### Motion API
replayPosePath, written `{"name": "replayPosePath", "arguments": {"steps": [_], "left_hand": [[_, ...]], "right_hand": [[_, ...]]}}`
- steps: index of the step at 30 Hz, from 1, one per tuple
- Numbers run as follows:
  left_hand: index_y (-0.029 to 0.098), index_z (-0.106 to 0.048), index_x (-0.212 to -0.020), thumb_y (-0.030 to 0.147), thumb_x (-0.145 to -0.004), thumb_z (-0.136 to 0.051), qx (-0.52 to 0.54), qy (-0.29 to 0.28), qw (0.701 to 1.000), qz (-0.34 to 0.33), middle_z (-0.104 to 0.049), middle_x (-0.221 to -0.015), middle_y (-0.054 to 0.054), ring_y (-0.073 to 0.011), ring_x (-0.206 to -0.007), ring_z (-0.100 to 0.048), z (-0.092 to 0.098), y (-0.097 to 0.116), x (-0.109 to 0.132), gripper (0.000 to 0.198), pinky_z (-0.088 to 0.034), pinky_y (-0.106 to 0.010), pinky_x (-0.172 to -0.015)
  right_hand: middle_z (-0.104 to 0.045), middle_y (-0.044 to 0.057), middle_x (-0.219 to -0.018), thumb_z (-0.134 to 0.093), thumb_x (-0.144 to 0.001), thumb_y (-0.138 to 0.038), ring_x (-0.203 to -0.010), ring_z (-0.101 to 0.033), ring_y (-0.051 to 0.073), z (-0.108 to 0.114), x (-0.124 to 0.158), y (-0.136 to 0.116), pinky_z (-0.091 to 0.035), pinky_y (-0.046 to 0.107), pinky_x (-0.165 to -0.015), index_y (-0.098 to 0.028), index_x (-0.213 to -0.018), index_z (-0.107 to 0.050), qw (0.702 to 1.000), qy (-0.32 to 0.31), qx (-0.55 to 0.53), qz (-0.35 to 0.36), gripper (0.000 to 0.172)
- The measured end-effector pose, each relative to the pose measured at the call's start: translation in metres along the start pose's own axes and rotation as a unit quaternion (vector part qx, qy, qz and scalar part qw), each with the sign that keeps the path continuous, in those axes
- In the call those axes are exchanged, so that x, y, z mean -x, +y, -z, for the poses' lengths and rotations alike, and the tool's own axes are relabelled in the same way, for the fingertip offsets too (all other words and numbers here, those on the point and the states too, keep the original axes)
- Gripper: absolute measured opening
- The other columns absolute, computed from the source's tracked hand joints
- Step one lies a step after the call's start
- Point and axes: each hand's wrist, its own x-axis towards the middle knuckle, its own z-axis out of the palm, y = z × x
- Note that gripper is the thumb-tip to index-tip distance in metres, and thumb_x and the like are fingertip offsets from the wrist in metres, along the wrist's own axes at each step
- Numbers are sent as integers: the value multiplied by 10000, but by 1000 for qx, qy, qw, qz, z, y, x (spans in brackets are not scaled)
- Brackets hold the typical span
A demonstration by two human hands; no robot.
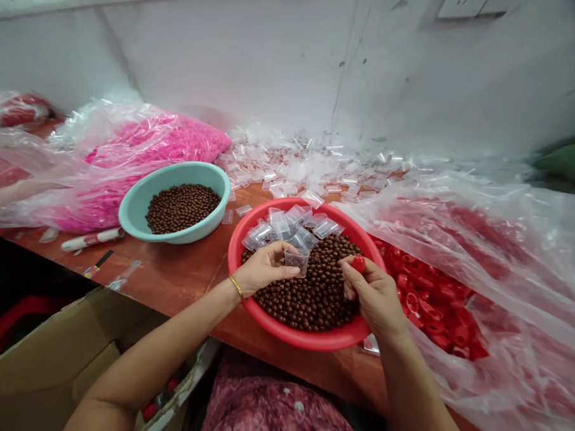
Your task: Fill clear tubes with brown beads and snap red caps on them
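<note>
Above red basin (292, 333): left hand (264, 270) pinching small bag (296, 261), mouth rightward; right hand (374, 294) pinching red cap (359, 263) just beside.

Near basin (362, 237) on table (176, 274), front centre, full of beads (314, 297). Small bags (288, 225) piled at basin's far side, on beads. Left hand (264, 270) over basin, pinching one bag (296, 261); right hand (374, 294) opposite, just right of it, cap (359, 263) at fingertips. Second basin (139, 203) behind-left, beads inside. Marker (91, 238) left of that basin. Sack of caps (444, 304) right of near basin. Loose bags (314, 163) scattered behind, along wall (261, 58). Big sack (160, 145) far left. Box (46, 366) below table edge.
</note>
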Motion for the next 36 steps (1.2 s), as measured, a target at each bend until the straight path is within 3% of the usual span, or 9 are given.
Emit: {"name": "replayPosePath", "arguments": {"steps": [3,6,9,14,17,20,23,29,36], "left_hand": [[143,-571,-913,317,-552,-809,5,-11,1000,3,-628,-846,-15,-116,-757,-596,4,-1,1,466,-466,-266,-730],[133,-572,-871,308,-528,-826,16,-10,1000,0,-630,-825,-11,-108,-748,-590,6,-1,2,460,-459,-251,-720],[131,-567,-838,296,-505,-838,40,6,999,-11,-635,-797,-5,-100,-734,-592,5,-2,4,460,-457,-252,-742],[142,-592,-913,259,-538,-826,79,20,996,-31,-660,-827,-22,-115,-745,-613,2,-3,14,457,-463,-268,-759],[156,-599,-967,255,-557,-817,119,15,993,-13,-672,-863,-33,-139,-766,-634,2,-6,22,475,-477,-285,-750],[163,-590,-952,251,-540,-827,170,20,985,7,-679,-851,-31,-154,-767,-652,2,-10,25,483,-488,-292,-748],[162,-578,-934,241,-531,-832,197,33,980,-1,-682,-829,-31,-153,-762,-655,0,-14,26,483,-494,-282,-735],[148,-605,-913,250,-571,-810,123,69,987,-72,-654,-831,-18,-123,-786,-618,-9,-18,27,411,-486,-260,-761],[155,-592,-920,269,-611,-777,106,101,983,-110,-645,-837,-16,-130,-799,-601,-11,-22,23,378,-472,-280,-793]], "right_hand": [[-496,-50,-502,-624,-757,-416,-420,-435,83,-1,1,2,-368,213,-429,-171,-792,-608,994,21,102,37,249],[-649,34,-719,-603,-765,-396,-636,-594,147,-4,-1,1,-481,273,-625,-162,-812,-635,958,28,254,134,241],[-679,75,-920,-553,-806,-376,-792,-636,195,-9,-5,-6,-483,300,-683,-175,-948,-643,875,-17,448,184,263],[-672,62,-993,-463,-863,-280,-801,-656,206,-23,-13,-29,-401,255,-530,-211,-971,-633,695,-179,691,85,213],[-679,62,-968,-443,-864,-237,-816,-660,203,-31,-15,-38,-374,244,-535,-203,-942,-628,646,-236,724,55,203],[-687,69,-960,-444,-857,-232,-818,-659,201,-33,-17,-36,-360,244,-545,-200,-941,-625,640,-246,726,54,203],[-698,64,-935,-443,-846,-217,-830,-653,201,-29,-20,-31,-350,246,-557,-202,-900,-634,662,-239,708,66,199],[-682,50,-885,-433,-876,-257,-809,-627,177,-14,-23,-31,-378,246,-646,-190,-846,-625,703,-264,653,100,206],[-662,73,-886,-435,-821,-142,-803,-612,182,-10,-25,-34,-374,248,-664,-160,-840,-623,661,-315,675,91,190]]}}
